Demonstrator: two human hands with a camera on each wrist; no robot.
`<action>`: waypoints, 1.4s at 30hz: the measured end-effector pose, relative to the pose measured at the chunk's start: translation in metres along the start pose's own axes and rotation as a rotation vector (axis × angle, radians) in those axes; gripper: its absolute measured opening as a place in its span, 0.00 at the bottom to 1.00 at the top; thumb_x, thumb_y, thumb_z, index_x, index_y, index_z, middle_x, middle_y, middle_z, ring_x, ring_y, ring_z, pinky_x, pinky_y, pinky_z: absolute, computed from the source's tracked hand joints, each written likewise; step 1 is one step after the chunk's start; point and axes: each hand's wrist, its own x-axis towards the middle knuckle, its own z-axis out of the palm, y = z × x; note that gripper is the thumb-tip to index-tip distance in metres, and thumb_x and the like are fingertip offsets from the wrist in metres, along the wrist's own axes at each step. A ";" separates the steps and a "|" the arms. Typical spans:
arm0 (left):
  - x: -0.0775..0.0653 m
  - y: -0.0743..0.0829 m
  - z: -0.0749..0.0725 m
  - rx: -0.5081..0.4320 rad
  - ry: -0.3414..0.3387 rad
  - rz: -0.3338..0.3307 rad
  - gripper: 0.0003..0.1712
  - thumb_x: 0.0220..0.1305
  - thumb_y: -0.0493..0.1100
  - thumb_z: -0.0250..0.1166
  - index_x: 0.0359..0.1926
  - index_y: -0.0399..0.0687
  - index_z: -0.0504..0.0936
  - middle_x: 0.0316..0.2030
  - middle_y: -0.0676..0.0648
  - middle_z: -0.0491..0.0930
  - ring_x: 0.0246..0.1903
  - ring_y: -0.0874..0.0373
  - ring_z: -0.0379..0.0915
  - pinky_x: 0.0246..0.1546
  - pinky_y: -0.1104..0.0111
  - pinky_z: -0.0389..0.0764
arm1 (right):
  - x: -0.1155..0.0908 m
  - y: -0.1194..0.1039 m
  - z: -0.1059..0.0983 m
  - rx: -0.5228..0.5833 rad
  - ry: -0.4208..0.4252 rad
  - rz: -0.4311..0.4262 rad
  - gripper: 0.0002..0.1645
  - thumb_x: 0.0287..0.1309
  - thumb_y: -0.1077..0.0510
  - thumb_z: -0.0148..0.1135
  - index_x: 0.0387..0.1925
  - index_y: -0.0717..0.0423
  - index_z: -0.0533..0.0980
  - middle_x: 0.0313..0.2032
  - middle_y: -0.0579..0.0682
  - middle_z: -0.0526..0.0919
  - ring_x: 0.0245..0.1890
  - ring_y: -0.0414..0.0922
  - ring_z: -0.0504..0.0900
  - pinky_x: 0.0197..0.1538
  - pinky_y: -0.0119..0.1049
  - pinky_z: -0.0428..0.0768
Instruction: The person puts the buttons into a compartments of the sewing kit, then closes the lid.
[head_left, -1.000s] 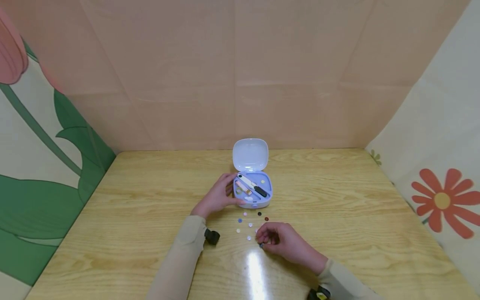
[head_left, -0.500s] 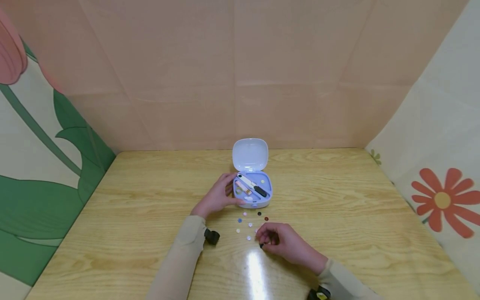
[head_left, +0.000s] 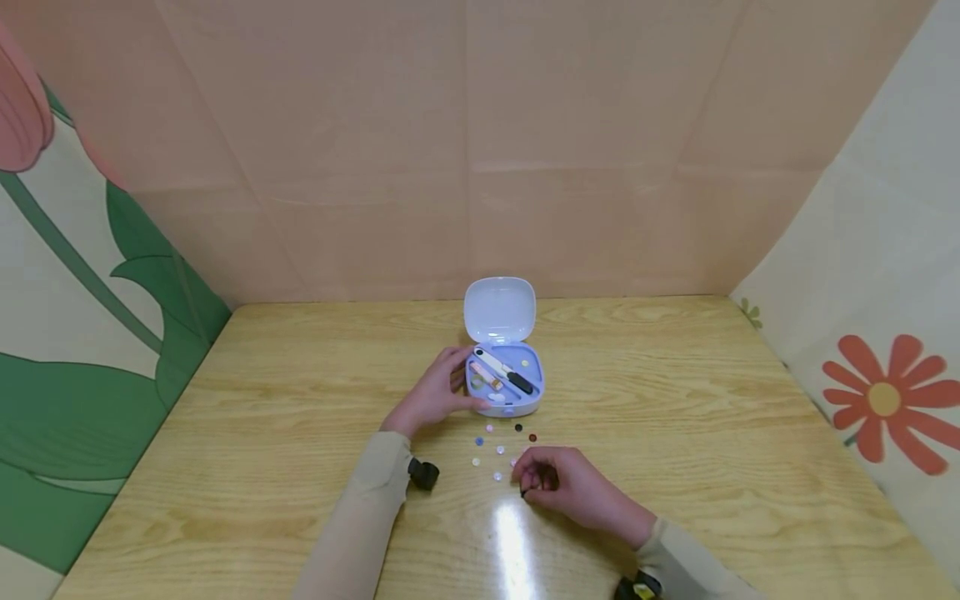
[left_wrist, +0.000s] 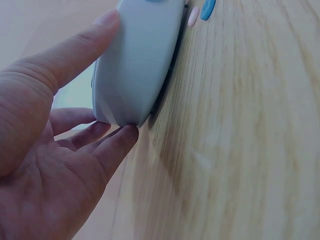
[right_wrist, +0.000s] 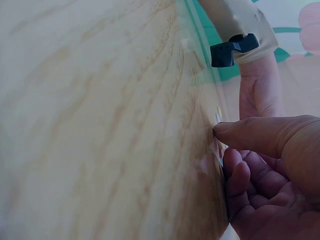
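Note:
My left hand (head_left: pixel 435 392) holds a small lilac sewing box (head_left: pixel 528 408) by its left side, thumb along the front wall and fingers round the corner. The box's lid (head_left: pixel 500 308) stands open at the back. Inside lie a white tool with a black end (head_left: pixel 520 382), a pink piece (head_left: pixel 485 375) and a pale yellow button (head_left: pixel 525 363). Low over the table, my right hand (head_left: pixel 566 487) pinches a small dark button (head_left: pixel 522 493) between thumb and fingertips; most of it is hidden. In the right wrist view the thumb tip (right_wrist: pixel 220 128) is right at the tabletop.
Between the box and my right hand lie several loose buttons: a black button (head_left: pixel 518 427), a red button (head_left: pixel 532 437), a blue button (head_left: pixel 479 441), and pale ones such as a white button (head_left: pixel 497 477). The wooden table (head_left: pixel 300 375) ends at a pinkish backdrop (head_left: pixel 360 167).
Less of the dark button shows at my right fingertips, as if it has turned slightly. Both hands, the sewing box and the loose buttons stay in place.

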 end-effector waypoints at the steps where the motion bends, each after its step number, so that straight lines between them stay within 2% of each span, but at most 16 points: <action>1: 0.000 0.000 0.000 -0.001 -0.001 0.001 0.56 0.46 0.44 0.76 0.73 0.48 0.56 0.62 0.48 0.60 0.65 0.52 0.58 0.64 0.69 0.65 | 0.000 0.000 0.000 0.001 0.000 0.000 0.13 0.49 0.70 0.68 0.37 0.55 0.79 0.30 0.47 0.78 0.30 0.40 0.75 0.31 0.28 0.79; 5: -0.002 0.004 0.000 -0.018 -0.009 0.005 0.55 0.48 0.41 0.76 0.73 0.47 0.54 0.63 0.44 0.59 0.66 0.49 0.56 0.66 0.64 0.63 | 0.000 0.001 -0.001 0.016 0.001 -0.008 0.13 0.49 0.69 0.68 0.37 0.55 0.79 0.30 0.47 0.79 0.31 0.41 0.76 0.32 0.29 0.80; 11: -0.010 0.022 -0.002 -0.042 -0.030 -0.003 0.53 0.50 0.35 0.74 0.73 0.39 0.52 0.65 0.38 0.56 0.67 0.44 0.54 0.67 0.58 0.61 | 0.000 0.004 -0.003 0.037 -0.003 -0.008 0.13 0.50 0.69 0.68 0.38 0.56 0.79 0.31 0.48 0.80 0.31 0.41 0.77 0.34 0.30 0.81; 16: -0.005 0.011 -0.001 -0.032 -0.022 0.005 0.54 0.50 0.36 0.74 0.73 0.43 0.53 0.65 0.40 0.57 0.67 0.46 0.55 0.67 0.60 0.62 | 0.000 0.004 -0.005 0.073 -0.008 -0.028 0.13 0.50 0.68 0.68 0.39 0.57 0.78 0.32 0.50 0.80 0.32 0.42 0.78 0.35 0.31 0.82; 21: 0.001 -0.001 0.000 -0.002 -0.006 -0.002 0.56 0.46 0.44 0.76 0.73 0.50 0.55 0.63 0.47 0.59 0.66 0.52 0.57 0.65 0.67 0.64 | -0.001 0.006 -0.006 0.114 -0.002 -0.019 0.13 0.50 0.68 0.68 0.40 0.59 0.78 0.33 0.50 0.81 0.34 0.44 0.79 0.38 0.32 0.82; 29: 0.001 -0.001 0.000 -0.006 -0.003 0.010 0.57 0.45 0.44 0.77 0.73 0.47 0.56 0.62 0.47 0.59 0.65 0.51 0.58 0.64 0.69 0.65 | -0.001 0.008 -0.007 0.149 0.016 0.026 0.12 0.52 0.70 0.66 0.41 0.61 0.78 0.35 0.53 0.81 0.37 0.46 0.80 0.43 0.33 0.83; 36: 0.002 -0.002 0.001 -0.020 -0.011 0.041 0.56 0.45 0.43 0.77 0.72 0.46 0.56 0.62 0.47 0.60 0.65 0.52 0.58 0.64 0.69 0.65 | -0.001 0.010 -0.008 0.167 0.018 0.003 0.11 0.54 0.69 0.66 0.41 0.63 0.78 0.37 0.55 0.82 0.38 0.47 0.80 0.44 0.34 0.83; 42: 0.000 0.001 0.001 -0.018 -0.010 0.039 0.55 0.46 0.43 0.77 0.72 0.46 0.56 0.62 0.47 0.60 0.65 0.52 0.58 0.65 0.68 0.65 | -0.002 0.010 -0.010 0.182 0.036 0.003 0.13 0.53 0.68 0.67 0.41 0.62 0.78 0.37 0.55 0.81 0.38 0.49 0.80 0.44 0.35 0.83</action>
